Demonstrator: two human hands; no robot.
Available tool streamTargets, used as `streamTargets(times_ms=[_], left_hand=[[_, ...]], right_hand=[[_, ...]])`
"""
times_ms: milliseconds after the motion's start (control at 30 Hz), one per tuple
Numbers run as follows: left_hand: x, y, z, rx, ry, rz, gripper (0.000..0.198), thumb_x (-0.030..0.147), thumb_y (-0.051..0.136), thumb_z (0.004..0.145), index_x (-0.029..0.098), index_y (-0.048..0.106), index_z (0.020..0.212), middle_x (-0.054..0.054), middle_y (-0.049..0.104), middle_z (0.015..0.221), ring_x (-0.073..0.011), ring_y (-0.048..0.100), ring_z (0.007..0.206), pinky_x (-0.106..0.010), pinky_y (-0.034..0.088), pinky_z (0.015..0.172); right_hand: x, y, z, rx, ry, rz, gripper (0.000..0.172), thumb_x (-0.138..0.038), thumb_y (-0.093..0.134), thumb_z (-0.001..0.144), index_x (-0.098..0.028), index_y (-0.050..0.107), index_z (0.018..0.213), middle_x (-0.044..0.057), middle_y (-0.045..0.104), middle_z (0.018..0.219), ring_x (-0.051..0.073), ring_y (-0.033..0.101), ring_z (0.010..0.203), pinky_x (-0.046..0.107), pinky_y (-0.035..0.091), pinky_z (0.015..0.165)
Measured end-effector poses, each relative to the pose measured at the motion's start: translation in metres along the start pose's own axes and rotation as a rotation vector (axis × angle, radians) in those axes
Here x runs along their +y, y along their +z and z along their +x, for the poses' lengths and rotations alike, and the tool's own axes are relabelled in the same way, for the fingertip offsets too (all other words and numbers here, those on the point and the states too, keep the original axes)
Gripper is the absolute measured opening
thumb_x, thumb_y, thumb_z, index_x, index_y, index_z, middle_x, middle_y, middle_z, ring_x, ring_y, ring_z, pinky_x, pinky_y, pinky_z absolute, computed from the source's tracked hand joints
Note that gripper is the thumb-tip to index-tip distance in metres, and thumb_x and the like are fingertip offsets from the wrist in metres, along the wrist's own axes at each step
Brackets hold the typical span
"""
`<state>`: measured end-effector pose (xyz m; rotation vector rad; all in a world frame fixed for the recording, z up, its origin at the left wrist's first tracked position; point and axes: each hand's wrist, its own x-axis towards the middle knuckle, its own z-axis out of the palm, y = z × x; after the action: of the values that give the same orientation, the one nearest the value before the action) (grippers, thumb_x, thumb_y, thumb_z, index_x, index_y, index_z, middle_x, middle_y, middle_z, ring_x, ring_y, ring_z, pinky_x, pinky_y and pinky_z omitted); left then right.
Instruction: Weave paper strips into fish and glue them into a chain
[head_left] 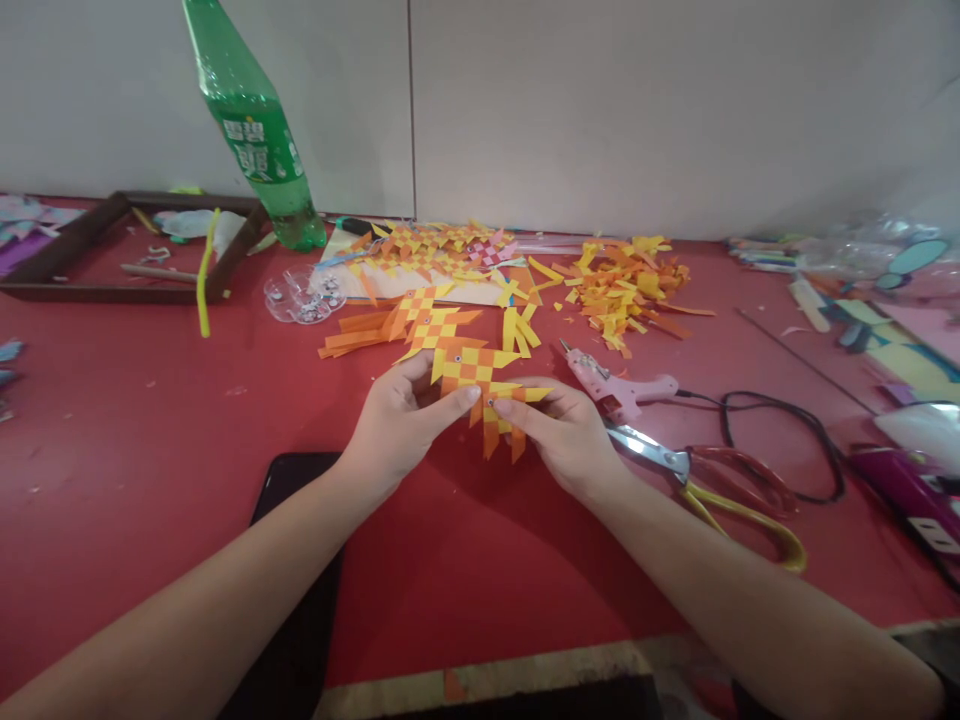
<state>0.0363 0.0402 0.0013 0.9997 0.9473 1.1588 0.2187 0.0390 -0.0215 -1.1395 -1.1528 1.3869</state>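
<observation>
Both hands meet over the red tabletop with woven orange-and-yellow paper fish between them. My left hand (401,415) is closed, its thumb pressing on a checkered paper fish (472,368) with a small googly eye. Just below and overlapping it is a second paper fish (501,420), pinched under the thumb of my right hand (574,430). Fingers behind the paper are mostly hidden. More woven fish (431,328) lie just beyond my left fingers; whether they are joined to the held ones I cannot tell. Orange paper strips (356,335) lie beside them.
Right of my hands lie a pink glue gun (622,390) with a black cord and scissors (705,475). Behind are paper scraps (630,285) and a heap of woven pieces (427,248). A green bottle (259,140), wooden frame (75,295), clear bead case (300,297) and black phone (300,590) are leftward.
</observation>
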Motion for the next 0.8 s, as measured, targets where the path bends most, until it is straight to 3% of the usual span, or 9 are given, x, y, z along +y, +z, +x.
streamTargets(times_ms=[100, 400, 800], left_hand=[[0.0019, 0.0010, -0.0011, -0.018, 0.023, 0.046, 0.027, 0.030, 0.081, 0.075, 0.019, 0.065, 0.093, -0.001, 0.070, 0.093, -0.0164, 0.066, 0.086, -0.031, 0.053, 0.080], [0.0043, 0.0020, -0.0032, -0.033, 0.037, 0.202, 0.026, 0.031, 0.078, 0.076, 0.020, 0.059, 0.089, -0.004, 0.071, 0.092, -0.0218, 0.067, 0.087, -0.034, 0.054, 0.076], [0.0099, 0.0056, -0.0050, -0.036, 0.036, 0.213, 0.030, 0.027, 0.078, 0.074, 0.020, 0.058, 0.096, -0.005, 0.069, 0.096, -0.0228, 0.066, 0.091, -0.036, 0.054, 0.078]], right_hand=[[-0.0012, 0.0004, -0.0004, -0.005, -0.015, -0.001, 0.017, -0.035, 0.083, 0.072, -0.024, 0.073, 0.079, -0.002, 0.072, 0.078, 0.012, 0.066, 0.073, 0.027, 0.053, 0.070], [-0.0043, 0.0010, -0.0030, 0.011, -0.014, -0.031, 0.020, -0.038, 0.082, 0.072, -0.024, 0.072, 0.081, -0.001, 0.071, 0.082, 0.014, 0.065, 0.075, 0.029, 0.053, 0.072], [-0.0030, 0.0010, -0.0041, 0.027, -0.055, -0.105, 0.020, -0.041, 0.080, 0.075, -0.023, 0.071, 0.081, -0.002, 0.069, 0.078, 0.013, 0.062, 0.074, 0.028, 0.050, 0.069]])
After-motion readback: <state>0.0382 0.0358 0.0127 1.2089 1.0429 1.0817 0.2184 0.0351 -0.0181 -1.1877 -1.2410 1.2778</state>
